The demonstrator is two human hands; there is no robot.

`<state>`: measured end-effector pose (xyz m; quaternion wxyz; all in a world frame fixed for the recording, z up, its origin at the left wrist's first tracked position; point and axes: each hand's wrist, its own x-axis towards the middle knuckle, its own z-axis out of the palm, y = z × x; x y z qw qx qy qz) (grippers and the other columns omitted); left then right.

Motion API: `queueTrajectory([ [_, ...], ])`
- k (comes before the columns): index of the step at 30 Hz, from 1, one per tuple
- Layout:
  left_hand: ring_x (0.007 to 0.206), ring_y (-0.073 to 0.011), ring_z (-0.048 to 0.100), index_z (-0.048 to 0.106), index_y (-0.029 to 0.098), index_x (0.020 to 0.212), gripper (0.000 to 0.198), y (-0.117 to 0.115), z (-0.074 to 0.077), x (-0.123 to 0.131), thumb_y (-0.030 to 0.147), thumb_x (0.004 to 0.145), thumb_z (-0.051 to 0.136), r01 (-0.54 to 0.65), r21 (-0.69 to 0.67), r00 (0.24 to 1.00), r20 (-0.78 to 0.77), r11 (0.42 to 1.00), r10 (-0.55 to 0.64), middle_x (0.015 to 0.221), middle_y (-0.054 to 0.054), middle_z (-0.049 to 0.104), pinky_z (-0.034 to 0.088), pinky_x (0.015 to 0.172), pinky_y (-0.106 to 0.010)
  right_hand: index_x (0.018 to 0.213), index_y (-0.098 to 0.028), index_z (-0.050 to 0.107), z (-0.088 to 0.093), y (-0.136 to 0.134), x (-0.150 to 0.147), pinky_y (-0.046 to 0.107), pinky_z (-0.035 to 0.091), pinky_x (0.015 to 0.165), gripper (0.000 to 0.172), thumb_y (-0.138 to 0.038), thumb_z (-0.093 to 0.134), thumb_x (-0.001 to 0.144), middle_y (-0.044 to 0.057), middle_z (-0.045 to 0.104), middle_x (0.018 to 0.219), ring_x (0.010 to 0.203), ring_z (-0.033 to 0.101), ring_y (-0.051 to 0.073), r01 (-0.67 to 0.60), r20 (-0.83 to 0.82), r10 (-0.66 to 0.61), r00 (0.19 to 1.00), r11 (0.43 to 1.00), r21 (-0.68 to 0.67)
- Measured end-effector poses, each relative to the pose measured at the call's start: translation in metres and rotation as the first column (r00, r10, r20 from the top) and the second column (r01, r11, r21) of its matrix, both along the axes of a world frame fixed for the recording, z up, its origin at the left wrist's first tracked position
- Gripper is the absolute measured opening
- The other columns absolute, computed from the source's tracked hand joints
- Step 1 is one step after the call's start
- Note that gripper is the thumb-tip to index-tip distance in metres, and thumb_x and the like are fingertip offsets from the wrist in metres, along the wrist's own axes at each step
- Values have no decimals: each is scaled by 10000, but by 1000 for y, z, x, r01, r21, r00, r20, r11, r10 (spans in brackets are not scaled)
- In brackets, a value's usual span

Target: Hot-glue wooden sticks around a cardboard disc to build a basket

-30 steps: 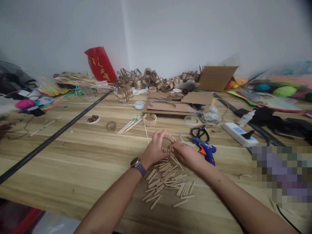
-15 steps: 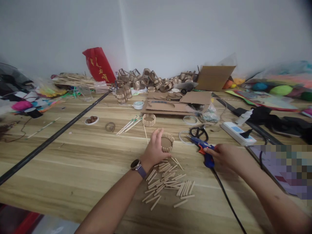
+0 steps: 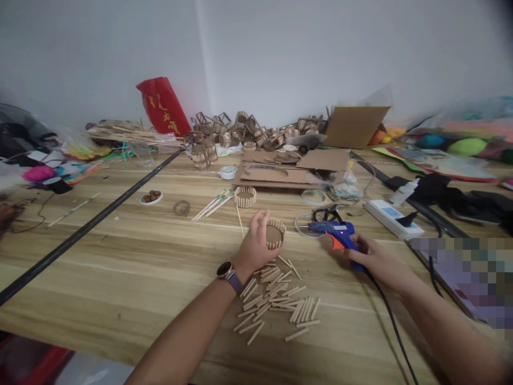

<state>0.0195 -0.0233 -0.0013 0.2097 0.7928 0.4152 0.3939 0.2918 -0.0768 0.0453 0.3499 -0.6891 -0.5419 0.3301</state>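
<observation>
My left hand (image 3: 256,243), with a watch on its wrist, curls around the left side of a small round basket (image 3: 276,235) with a cardboard base and a wall of short upright sticks. Part of the basket's wall is hidden by the fingers. My right hand (image 3: 372,256) grips a blue hot glue gun (image 3: 334,230) by the lower end of its handle. Its nozzle points left above the table, and its orange trigger is free of my fingers. Just below my left hand lies a loose pile of short wooden sticks (image 3: 272,299). A second stick basket (image 3: 245,197) stands behind the first.
Black-handled scissors (image 3: 326,215) and a roll of clear tape (image 3: 313,197) lie beyond the glue gun. A white power strip (image 3: 393,219) sits at the right. Cardboard sheets (image 3: 276,174) and many finished stick pieces (image 3: 256,131) fill the back. A bowl of brown beads (image 3: 151,197) stands left.
The glue gun has turned to lie more level, nozzle leftward, and my right hand has shifted down its handle, off the trigger. My left hand stays at the basket.
</observation>
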Motion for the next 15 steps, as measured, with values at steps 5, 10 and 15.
queueTrajectory([
  [5,1406,-334,219,166,202,1450,981,1,1,0,128,634,707,-9,-28,1000,27,1000,10,1470,-167,207,239,1159,-520,771,-209,573,-1,-8,-19,281,445,548,329,-371,738,538,-9,580,643,576,538,148,-47,-558,-3,830,996,-76],
  [10,1402,-334,230,193,188,1445,978,0,1,0,127,624,720,-17,-40,999,28,999,18,1466,-173,207,244,1159,-511,722,-199,597,-13,-8,-31,244,403,500,363,-450,799,553,-5,589,646,557,509,124,-96,-666,29,745,993,-65],
  [15,1394,-330,243,200,185,1441,966,0,1,0,131,627,715,-28,-26,999,21,999,29,1452,-174,215,266,1151,-501,699,-178,667,-25,-11,-33,265,418,510,468,-636,697,608,51,663,686,618,577,181,-124,-245,105,964,990,-63],
])
